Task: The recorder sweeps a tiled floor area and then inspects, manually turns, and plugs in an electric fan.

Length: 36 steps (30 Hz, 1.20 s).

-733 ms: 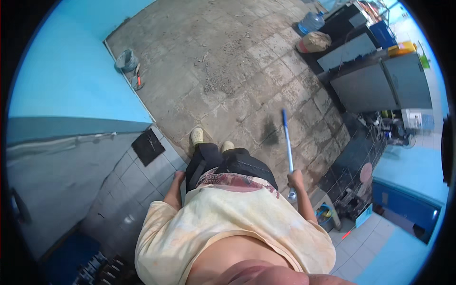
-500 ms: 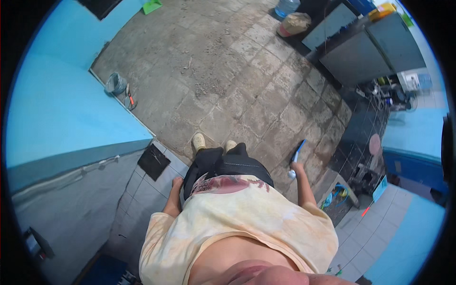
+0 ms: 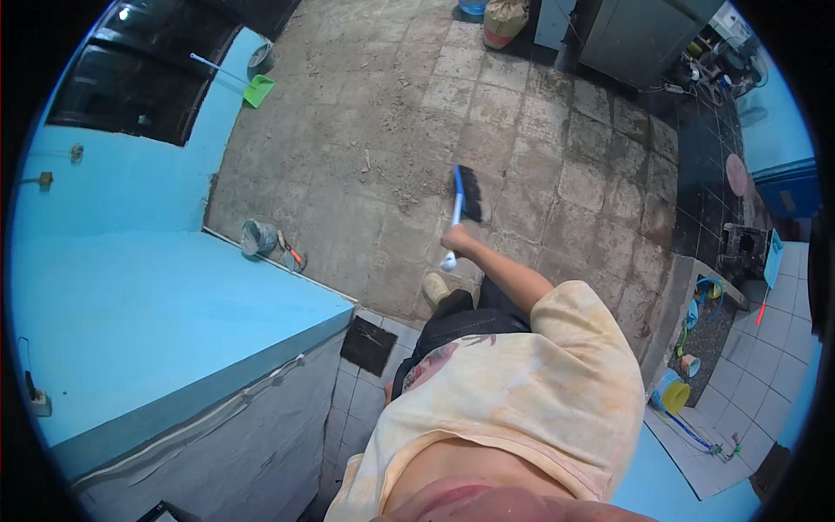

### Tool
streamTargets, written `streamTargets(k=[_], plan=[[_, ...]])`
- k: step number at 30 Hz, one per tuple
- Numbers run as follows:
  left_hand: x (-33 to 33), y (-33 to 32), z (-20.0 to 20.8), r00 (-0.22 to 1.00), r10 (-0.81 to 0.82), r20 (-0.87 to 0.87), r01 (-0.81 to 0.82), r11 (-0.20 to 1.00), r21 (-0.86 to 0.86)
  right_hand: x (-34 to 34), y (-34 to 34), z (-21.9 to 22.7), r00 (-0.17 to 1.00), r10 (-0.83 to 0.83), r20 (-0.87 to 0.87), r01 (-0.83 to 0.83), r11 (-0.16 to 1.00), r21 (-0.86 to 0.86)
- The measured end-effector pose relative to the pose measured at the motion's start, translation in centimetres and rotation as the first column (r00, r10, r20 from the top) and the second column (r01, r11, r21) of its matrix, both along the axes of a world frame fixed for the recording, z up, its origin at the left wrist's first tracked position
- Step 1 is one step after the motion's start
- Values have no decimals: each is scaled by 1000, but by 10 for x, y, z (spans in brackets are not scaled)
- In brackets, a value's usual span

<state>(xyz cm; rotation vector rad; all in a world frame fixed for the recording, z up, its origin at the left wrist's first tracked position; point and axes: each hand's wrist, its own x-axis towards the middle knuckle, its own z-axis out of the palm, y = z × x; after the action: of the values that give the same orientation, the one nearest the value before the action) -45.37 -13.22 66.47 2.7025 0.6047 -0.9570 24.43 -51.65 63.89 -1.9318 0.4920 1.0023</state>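
Observation:
A hand brush [image 3: 469, 193] with a blue back, dark bristles and a pale handle is gripped in my right hand [image 3: 456, 237]. My right arm reaches forward and across my body, and the bristles face right, over the tiled floor. The white handle end sticks out behind the fist. Crumbled debris [image 3: 405, 181] lies scattered on the floor just left of the brush and farther off. Only a sliver of my left hand [image 3: 389, 393] shows beside my left hip; its fingers are hidden.
A bucket [image 3: 257, 237] and an orange-handled tool [image 3: 292, 253] stand by the blue ledge [image 3: 200, 331] at left. A green dustpan [image 3: 258, 90] leans at the far left wall. A sack [image 3: 505, 24] is at the far side. Plastic containers [image 3: 672, 396] sit at right.
My right hand has swung the brush forward and left, from beside my right leg to out in front. My body and view have turned, and my left hand is now mostly hidden.

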Motion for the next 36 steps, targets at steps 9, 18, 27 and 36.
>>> streamTargets(k=[9,18,27,36], plan=[[252,-82,-119,908,411,84,-381,892,-241,53,-10,4,995,-87,-42,97,903,419],[340,-102,-74,827,559,-53,-550,787,-278,-93,-152,76,966,224,128,-220,975,-43],[346,-91,-72,808,589,-35,-561,749,-352,-90,-144,116,977,94,-193,-105,993,-48],[334,-83,-42,731,654,-194,-681,682,-269,5,13,46,999,27,-43,-23,994,104]])
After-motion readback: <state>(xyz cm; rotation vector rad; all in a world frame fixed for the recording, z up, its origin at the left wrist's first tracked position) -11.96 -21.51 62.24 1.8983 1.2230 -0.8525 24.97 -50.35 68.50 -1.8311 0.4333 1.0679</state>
